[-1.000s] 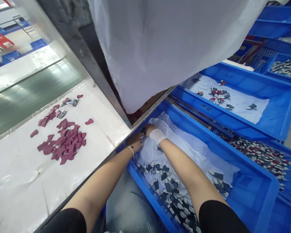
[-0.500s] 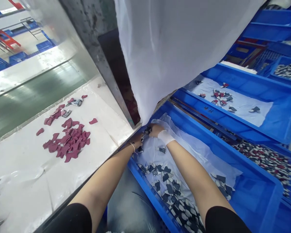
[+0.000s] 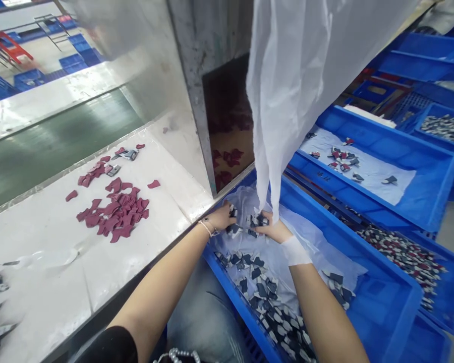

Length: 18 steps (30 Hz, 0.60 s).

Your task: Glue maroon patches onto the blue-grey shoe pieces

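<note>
Bunched as small dark pieces [image 3: 258,220] at the far end of the blue bin [image 3: 393,277], over the white sheet [image 3: 327,249]: just leftward of the right hand [image 3: 267,225], clamped in it, so nearer to it than to the left hand [image 3: 227,216]; without a clear long axis. Closed around more pieces on the left. Reaching forward into the bin, roughly facing inward, slightly apart.

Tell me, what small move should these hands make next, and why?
Perhaps let the held pieces settle onto the white sheet: the left hand and right hand each grip some over the blue tray, where similar dark-and-pale pieces already lie.
</note>
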{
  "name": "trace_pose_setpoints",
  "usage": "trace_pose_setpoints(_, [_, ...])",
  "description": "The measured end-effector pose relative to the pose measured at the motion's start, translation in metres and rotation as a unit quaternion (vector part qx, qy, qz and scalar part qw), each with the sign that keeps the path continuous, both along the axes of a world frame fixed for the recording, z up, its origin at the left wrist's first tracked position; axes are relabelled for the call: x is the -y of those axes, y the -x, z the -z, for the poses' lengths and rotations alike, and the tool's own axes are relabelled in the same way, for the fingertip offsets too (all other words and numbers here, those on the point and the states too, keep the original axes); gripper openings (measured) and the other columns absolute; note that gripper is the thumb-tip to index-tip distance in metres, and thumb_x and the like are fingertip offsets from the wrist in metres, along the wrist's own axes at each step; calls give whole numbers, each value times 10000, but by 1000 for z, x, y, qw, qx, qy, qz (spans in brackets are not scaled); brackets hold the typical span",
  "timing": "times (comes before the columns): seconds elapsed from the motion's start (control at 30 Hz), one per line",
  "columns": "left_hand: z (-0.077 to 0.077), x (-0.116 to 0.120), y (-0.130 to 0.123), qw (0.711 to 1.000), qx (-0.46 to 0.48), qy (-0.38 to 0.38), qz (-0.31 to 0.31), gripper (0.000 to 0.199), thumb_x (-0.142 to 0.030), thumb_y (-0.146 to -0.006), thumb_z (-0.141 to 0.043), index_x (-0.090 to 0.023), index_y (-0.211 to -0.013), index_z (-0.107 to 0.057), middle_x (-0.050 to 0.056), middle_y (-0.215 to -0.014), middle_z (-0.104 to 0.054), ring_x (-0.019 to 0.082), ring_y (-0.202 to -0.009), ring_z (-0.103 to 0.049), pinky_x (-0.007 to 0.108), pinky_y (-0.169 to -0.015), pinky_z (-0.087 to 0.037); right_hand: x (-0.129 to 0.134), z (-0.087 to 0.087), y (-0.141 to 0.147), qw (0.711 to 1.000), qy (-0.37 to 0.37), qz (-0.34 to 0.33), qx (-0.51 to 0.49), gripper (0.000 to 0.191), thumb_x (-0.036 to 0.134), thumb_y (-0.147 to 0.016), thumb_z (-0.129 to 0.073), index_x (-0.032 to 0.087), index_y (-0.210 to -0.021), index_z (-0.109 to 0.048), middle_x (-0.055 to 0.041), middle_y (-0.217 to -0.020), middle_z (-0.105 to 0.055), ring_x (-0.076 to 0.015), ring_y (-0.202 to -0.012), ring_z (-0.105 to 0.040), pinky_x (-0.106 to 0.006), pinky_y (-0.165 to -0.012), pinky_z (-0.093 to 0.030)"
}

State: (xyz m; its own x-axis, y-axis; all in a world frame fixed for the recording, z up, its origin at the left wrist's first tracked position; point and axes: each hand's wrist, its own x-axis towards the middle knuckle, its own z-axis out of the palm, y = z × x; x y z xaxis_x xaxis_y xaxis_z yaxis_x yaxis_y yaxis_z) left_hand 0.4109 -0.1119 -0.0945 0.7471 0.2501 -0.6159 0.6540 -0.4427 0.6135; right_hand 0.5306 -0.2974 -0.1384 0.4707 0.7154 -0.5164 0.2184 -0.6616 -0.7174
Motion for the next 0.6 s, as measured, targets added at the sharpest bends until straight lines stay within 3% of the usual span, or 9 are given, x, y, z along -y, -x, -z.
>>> trace_pose_setpoints(0.07, [-19, 11, 8, 995, 6, 97, -16, 356, -297, -938, -595, -142, -1249, -516, 83, -1065, -625, 173, -840, -645, 339, -722, -581, 22, -16, 6, 1000, -5, 30, 4, 246, 327, -910, -651, 140, -1064, -613, -28, -887, -670, -153, -709, -655, -327, -680, -572])
trace_pose_setpoints(0.13, [-39, 23, 28, 980, 16, 193, -36, 357, -286, -921, -614, -164, -1236, -499, 55, -987, -640, 145, -766, -646, 291, -677, -577, 42, -36, 18, 998, -17, 56, 20, 337, 350, -769, -730, 197, -1047, -617, -57, -910, -697, -221, -755, -682, -376, -706, -581])
trace_pose_setpoints(0.23, [-64, 37, 82, 944, 4, 321, -72, 307, -271, -862, -678, -214, -1126, -532, -2, -849, -653, 126, -684, -652, 246, -625, -563, 57, -65, 45, 995, -41, 76, 51, 458, 434, -582, -764, 292, -998, -634, -133, -1085, -694, -367, -1020, -653, -486, -855, -542])
trace_pose_setpoints(0.3, [-78, 37, 135, 921, -26, 372, -108, 281, -256, -763, -758, -183, -962, -574, 1, -749, -648, 138, -604, -639, 244, -548, -539, 49, -83, 71, 995, -67, 68, 38, 448, 504, -536, -780, 330, -931, -660, -113, -1055, -712, -365, -1049, -649, -451, -893, -526])
trace_pose_setpoints(0.33, [-86, 33, 167, 912, -37, 387, -133, 307, -252, -698, -799, -171, -894, -576, 7, -716, -643, 145, -574, -628, 247, -518, -527, 38, -92, 88, 996, -71, 49, 30, 462, 504, -506, -795, 320, -910, -668, -97, -1005, -721, -363, -1005, -666, -436, -868, -535])
trace_pose_setpoints(0.43, [-118, 12, 280, 895, -26, 378, -236, 390, -310, -586, -839, -162, -815, -560, 5, -681, -619, 136, -542, -590, 238, -493, -492, -10, -128, 158, 982, -144, -118, -29, 336, 435, -687, -717, 259, -965, -652, -43, -907, -709, -286, -859, -687, -354, -829, -533])
trace_pose_setpoints(0.5, [-145, -8, 361, 889, 14, 333, -313, 417, -372, -587, -829, -160, -823, -558, -6, -697, -596, 111, -570, -570, 205, -514, -467, -52, -155, 219, 951, -194, -234, -62, 226, 290, -728, -662, 227, -942, -626, -10, -836, -683, -233, -812, -671, -294, -767, -522])
trace_pose_setpoints(0.57, [-170, -34, 434, 879, 61, 267, -390, 411, -408, -648, -791, -166, -874, -546, -17, -730, -579, 94, -583, -548, 191, -518, -439, -101, -175, 282, 900, -222, -372, -50, 205, 170, -735, -628, 185, -938, -600, -6, -852, -663, -192, -803, -652, -252, -711, -506])
trace_pose_setpoints(0.6, [-180, -50, 466, 873, 81, 237, -418, 409, -402, -685, -772, -172, -934, -544, -14, -770, -591, 93, -599, -551, 195, -533, -439, -127, -182, 313, 886, -229, -402, -36, 217, 128, -717, -647, 171, -925, -602, -4, -864, -663, -181, -812, -647, -243, -713, -499])
